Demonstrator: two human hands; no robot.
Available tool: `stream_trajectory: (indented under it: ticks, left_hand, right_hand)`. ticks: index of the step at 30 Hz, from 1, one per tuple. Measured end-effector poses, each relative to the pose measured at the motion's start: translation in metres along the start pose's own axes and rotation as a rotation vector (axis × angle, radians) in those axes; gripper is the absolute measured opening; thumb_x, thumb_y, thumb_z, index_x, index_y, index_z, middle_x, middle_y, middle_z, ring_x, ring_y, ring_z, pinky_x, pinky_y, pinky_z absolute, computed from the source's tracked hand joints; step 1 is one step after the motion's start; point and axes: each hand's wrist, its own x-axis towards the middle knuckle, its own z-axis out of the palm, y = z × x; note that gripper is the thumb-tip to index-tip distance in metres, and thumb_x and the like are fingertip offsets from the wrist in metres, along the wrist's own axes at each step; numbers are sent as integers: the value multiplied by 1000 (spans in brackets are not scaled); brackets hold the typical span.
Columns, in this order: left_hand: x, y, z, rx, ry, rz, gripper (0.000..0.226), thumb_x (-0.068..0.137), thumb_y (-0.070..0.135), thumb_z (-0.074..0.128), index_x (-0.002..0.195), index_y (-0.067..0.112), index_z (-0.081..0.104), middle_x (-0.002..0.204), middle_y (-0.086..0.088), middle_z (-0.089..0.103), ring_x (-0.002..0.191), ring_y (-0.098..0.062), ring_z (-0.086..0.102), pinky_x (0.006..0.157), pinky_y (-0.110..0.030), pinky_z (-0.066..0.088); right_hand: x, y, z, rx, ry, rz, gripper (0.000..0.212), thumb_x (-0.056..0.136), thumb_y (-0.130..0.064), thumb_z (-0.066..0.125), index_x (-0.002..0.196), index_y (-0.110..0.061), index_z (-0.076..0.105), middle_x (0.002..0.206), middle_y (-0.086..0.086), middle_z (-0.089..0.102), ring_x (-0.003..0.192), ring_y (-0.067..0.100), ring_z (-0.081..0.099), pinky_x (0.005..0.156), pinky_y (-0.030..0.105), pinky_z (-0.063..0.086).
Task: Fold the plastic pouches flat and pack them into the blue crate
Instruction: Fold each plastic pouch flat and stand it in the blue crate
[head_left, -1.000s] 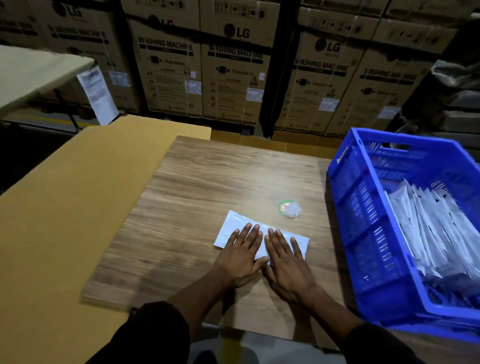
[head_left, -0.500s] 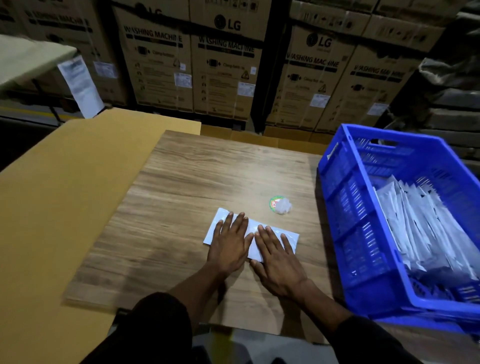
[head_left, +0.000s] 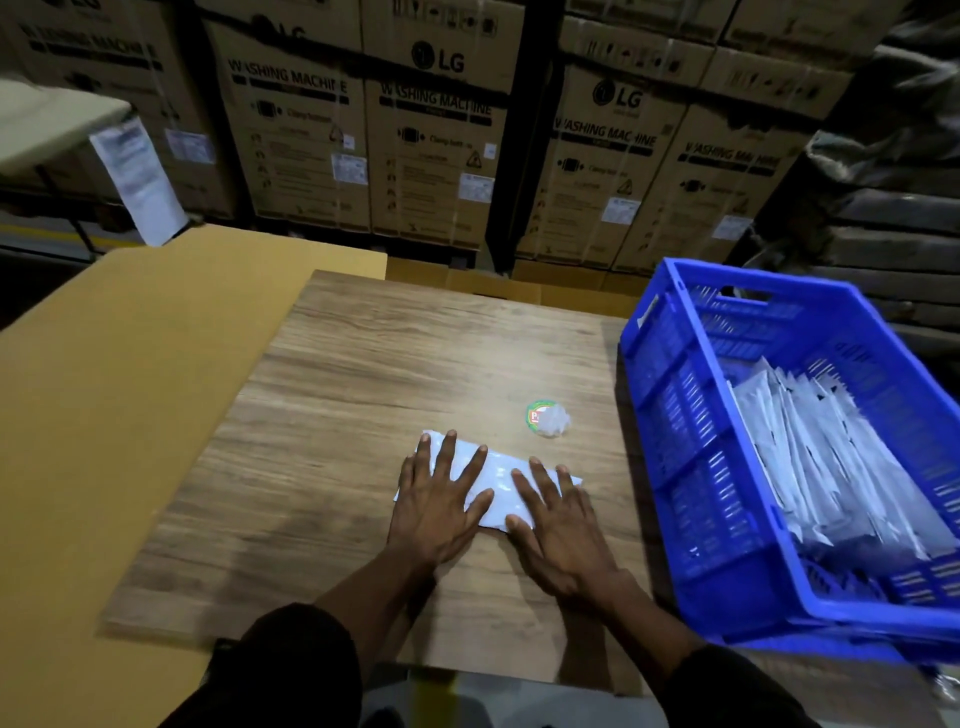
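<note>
Pouch: a white plastic pouch (head_left: 493, 480) is laid flat on the wooden board (head_left: 415, 364), lower centre of the frame.
Left hand: the left hand (head_left: 436, 499) is spread palm down on the pouch's left half, fingers straight, nothing gripped.
Right hand: the right hand (head_left: 561, 525) is pressed flat on the pouch's right end, fingers straight, nothing gripped.
Round item: a small green-rimmed disc with crumpled clear wrap (head_left: 546, 418) is seen just above the pouch, apart from it.
Crate: the blue crate (head_left: 675, 415) is set at the right of the frame, with folded white pouches (head_left: 831, 457) stacked inside.
Background: LG washing machine cartons (head_left: 431, 130) are stacked across the top.

Wooden board (head_left: 415, 353) under pouch (head_left: 496, 480), crate (head_left: 675, 405)
</note>
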Motion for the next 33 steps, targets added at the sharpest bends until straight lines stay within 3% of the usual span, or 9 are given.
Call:
stream_trajectory:
  ticks: [2,10,12,16,19,23,29,33]
  left_hand:
    - [-2,1,-1,14,8,-4,65,98,66,32,157,37,36,166,-9,29,150,-44,25,115,-56,26]
    - [-4,5,-7,-23,9,-9,66,94,66,37,151,35,48,158,-9,43,144,-45,37,110,-60,37]
    - [-6,8,-7,-27,2,-33,65,94,66,37,150,35,48,158,-9,43,143,-45,38,110,-60,38]
    - [-9,6,-5,4,7,-41,59,98,55,35,153,36,44,161,-8,39,144,-45,37,111,-58,36]
    - [-9,6,-7,23,13,-36,56,99,50,36,151,34,47,159,-7,42,143,-44,39,110,-57,39]
    - [-9,1,-7,27,-23,-28,57,99,56,35,153,37,43,160,-3,40,145,-42,36,112,-55,31]
    - [-16,-2,-13,10,-41,-41,65,98,63,33,156,35,38,164,-2,34,148,-39,32,113,-52,24]
    - [-21,-5,-13,-5,-27,-33,68,98,66,32,160,36,28,169,-5,21,152,-36,26,115,-51,23]
  right_hand:
    - [-1,4,0,-33,-20,36,66,99,-68,8,156,-42,-11,167,-9,-13,154,22,-12,123,50,-1]
    - [1,6,-17,-29,-120,46,69,96,-71,10,157,-42,-7,167,-13,-11,153,15,-13,121,53,-7]
    - [6,4,-21,-66,-139,25,70,97,-67,8,159,-35,-1,167,-7,-8,154,20,-12,120,56,-7]
    - [25,-15,-22,-154,-71,-117,78,98,-59,-2,158,-15,22,166,-1,17,153,25,-2,119,64,7]
    - [31,-25,-16,-113,-107,-91,84,90,-61,-13,160,-20,8,168,-10,4,153,17,-12,117,58,-12]
    - [31,-23,-18,-98,-103,-45,91,84,-68,-21,160,-26,6,167,-16,1,154,16,-6,116,62,-7]
    - [0,8,-5,-24,-43,67,78,88,-74,-6,157,-37,-13,163,-16,-19,153,12,-14,122,46,-2]
    - [-7,12,-6,-1,-69,77,85,88,-80,0,158,-33,-14,164,-12,-22,151,10,-20,122,47,-7]
